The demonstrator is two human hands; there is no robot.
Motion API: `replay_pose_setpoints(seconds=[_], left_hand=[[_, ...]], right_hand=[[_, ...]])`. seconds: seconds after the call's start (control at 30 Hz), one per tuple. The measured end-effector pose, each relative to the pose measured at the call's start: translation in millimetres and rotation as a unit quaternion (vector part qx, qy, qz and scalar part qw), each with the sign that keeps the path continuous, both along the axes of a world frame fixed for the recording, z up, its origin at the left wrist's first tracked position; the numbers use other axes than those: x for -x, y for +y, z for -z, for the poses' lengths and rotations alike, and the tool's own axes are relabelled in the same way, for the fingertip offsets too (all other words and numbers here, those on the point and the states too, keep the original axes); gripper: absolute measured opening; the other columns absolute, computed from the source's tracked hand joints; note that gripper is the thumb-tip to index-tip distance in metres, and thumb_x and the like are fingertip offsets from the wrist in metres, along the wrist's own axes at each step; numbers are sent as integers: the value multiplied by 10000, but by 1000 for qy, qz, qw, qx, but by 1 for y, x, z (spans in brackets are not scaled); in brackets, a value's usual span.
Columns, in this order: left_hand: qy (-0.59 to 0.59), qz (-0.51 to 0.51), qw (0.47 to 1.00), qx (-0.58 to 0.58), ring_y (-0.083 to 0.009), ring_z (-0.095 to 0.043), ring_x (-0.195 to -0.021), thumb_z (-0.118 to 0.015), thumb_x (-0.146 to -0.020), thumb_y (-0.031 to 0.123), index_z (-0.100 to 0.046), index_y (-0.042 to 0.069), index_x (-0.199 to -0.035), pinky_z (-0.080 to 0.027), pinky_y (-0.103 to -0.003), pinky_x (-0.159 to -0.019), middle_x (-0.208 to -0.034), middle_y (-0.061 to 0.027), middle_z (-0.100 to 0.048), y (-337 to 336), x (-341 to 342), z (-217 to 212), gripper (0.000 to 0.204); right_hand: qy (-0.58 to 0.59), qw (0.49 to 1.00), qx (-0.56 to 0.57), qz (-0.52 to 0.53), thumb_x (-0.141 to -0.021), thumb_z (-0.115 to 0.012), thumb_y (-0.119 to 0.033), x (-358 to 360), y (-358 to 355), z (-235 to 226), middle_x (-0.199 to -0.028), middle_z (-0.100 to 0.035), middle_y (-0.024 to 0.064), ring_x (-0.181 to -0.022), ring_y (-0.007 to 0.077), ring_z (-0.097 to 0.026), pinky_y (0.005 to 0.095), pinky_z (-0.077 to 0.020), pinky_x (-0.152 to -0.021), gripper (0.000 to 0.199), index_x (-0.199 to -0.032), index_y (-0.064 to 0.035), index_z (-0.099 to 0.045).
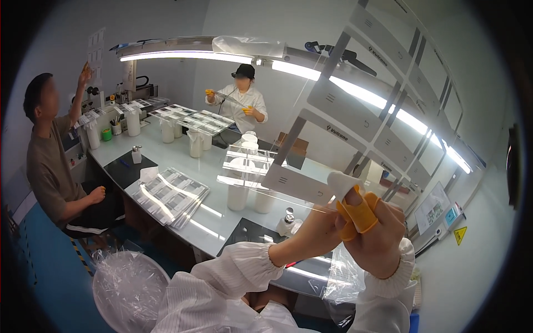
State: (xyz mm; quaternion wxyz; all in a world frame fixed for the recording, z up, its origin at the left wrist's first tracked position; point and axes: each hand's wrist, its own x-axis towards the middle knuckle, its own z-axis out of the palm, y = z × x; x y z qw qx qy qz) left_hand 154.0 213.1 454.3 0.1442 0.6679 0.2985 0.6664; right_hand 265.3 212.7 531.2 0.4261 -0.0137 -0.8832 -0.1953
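A large clear sheet with grey printed panels is held up, tilted, in front of me on the right. My left hand grips its lower edge; most of its fingers are hidden behind the right hand. Beside it, close to the sheet's lower edge, my right hand is closed, with yellow finger covers on its fingers. A white cloth is wrapped over a fingertip of that hand and lies against the sheet in this view. Whether it presses on the sheet I cannot tell.
A pump bottle stands on a black mat. Printed sheets lie stacked on the table; white cylinders support others. A white bin holds clear film. Two people work across and left; a lamp hangs overhead.
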Motion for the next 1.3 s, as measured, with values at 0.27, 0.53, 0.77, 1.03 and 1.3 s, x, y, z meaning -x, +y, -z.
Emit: replay_pose_setpoints(seconds=[0.27,0.53,0.77,1.03,1.3], left_hand=[[23,14,1000,14,-221,-550,-841,-514,-799,79,-485,-6,-947,-433,-325,-735,-891,-147,-557,14,-6,11,173],[-107,51,993,-16,-167,-562,-735,-516,-820,115,-532,9,-925,-452,-284,-648,-834,-124,-581,34,-25,34,151],[-70,13,997,14,-153,-562,-694,-516,-826,128,-551,15,-909,-452,-268,-608,-803,-112,-590,25,-13,21,145],[19,-26,998,50,-110,-541,-598,-530,-835,158,-595,31,-921,-414,-228,-495,-713,-58,-617,12,19,24,166],[-240,131,958,87,-127,-538,-563,-583,-797,220,-586,17,-889,-434,-224,-483,-782,-91,-595,-9,53,58,223]], right_hand=[[31,999,-7,-6,-632,-676,-66,19,-2,-6,-642,-488,45,-488,155,-518,253,-427,-451,507,-1116,-75,-527],[-77,995,-25,-65,-571,-669,-155,38,-18,19,-543,-442,38,-450,129,-495,276,-437,-396,222,-728,-5,-621],[-113,988,23,-100,-579,-725,-142,15,-16,27,-587,-427,20,-448,124,-479,256,-410,-395,407,-941,-25,-579],[-162,963,165,-139,-692,-663,-130,-27,4,43,-604,-456,14,-400,118,-450,237,-401,-385,380,-1042,-59,-534],[-179,846,493,-99,-753,-616,-98,-71,32,152,-800,-606,83,-578,194,-571,215,-455,-560,293,-1040,-69,-569]])
